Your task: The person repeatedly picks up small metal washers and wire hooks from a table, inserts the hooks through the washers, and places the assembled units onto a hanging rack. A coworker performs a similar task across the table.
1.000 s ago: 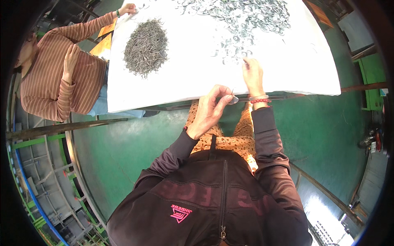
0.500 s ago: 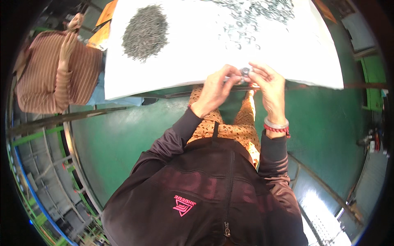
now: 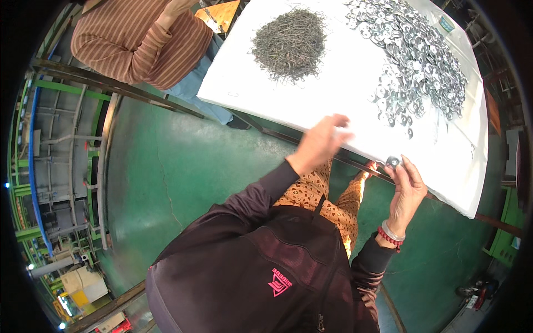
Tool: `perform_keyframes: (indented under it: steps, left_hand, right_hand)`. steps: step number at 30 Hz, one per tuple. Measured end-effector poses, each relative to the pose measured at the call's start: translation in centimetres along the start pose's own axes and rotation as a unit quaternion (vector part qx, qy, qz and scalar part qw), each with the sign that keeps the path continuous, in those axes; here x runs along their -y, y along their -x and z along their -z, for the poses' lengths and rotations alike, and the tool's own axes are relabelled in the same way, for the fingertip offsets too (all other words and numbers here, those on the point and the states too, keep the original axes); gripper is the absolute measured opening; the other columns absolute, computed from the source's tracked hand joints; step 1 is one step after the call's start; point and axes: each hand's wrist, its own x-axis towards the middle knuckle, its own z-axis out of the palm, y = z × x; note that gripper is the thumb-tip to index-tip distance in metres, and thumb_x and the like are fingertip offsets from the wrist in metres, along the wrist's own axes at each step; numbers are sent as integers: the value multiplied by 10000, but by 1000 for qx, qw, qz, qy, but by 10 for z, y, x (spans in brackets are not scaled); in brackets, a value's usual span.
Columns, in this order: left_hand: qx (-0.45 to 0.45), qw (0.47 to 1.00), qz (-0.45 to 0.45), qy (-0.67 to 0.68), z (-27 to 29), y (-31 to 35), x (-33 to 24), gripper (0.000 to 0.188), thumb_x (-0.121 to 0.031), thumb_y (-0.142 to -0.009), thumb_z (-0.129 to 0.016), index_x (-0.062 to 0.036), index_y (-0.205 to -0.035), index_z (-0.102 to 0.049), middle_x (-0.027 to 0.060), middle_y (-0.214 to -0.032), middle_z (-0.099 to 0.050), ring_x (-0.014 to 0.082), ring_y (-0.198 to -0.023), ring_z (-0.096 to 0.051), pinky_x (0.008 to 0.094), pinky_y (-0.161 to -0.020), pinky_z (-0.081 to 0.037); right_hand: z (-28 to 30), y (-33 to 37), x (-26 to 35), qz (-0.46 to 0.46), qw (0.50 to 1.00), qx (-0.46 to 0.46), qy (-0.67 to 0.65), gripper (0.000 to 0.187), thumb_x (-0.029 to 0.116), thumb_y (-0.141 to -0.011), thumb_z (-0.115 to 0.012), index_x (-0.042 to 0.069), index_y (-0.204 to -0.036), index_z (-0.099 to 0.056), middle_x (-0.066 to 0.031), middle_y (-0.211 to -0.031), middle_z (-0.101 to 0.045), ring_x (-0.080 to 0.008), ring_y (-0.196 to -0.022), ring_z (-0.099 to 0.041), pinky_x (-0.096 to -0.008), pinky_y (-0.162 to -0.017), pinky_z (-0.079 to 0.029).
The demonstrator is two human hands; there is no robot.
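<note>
My right hand (image 3: 408, 191) is at the front edge of the white-covered table (image 3: 239, 83), pinching a small round grey metal piece (image 3: 393, 161) with a dark centre between thumb and fingers. To its left, my left hand (image 3: 321, 143) is raised over the table edge, its fingertips smeared by motion, so whether it holds anything cannot be made out. Farther back on the right lies a pile of shiny round metal discs with centre holes (image 3: 422, 61). At the back left is a heap of thin bent wire pieces (image 3: 288, 44).
A person in a brown striped top (image 3: 125, 41) is at the table's left end beside an orange-brown wooden surface (image 3: 222, 15). A dark metal rail (image 3: 272, 132) runs under the table's front edge. Green floor (image 3: 150, 150) and green-framed racks (image 3: 61, 161) lie to the left.
My hands, together around the metal piece before, are now apart. The left has come away, leaving the piece in the right. The whole view has shifted and turned, bringing more of the disc pile into sight.
</note>
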Motion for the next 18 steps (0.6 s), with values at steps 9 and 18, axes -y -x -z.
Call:
perform_keyframes:
  steps: [9, 18]
  left_hand:
    - [-44, 894, 171, -412, 112, -38, 90, 234, -246, -819, -630, -18, -767, -630, 177, -829, -620, 340, -779, -602, 428, -683, -468]
    - [59, 971, 1, -231, 53, -42, 65, 89, -104, -843, -572, -22, -855, -604, 161, -813, -614, 322, -755, -591, 382, -681, -472]
  right_hand:
    - [18, 7, 9, 10, 1000, -12, 9, 225, -86, -817, -552, -91, -1034, -613, -81, -897, -580, -169, -766, -627, -289, -726, -567]
    - [20, 19, 16, -7, 999, -6, 36, 222, -77, -801, -581, -85, -1021, -613, -97, -883, -603, -163, -752, -630, -271, -672, -556]
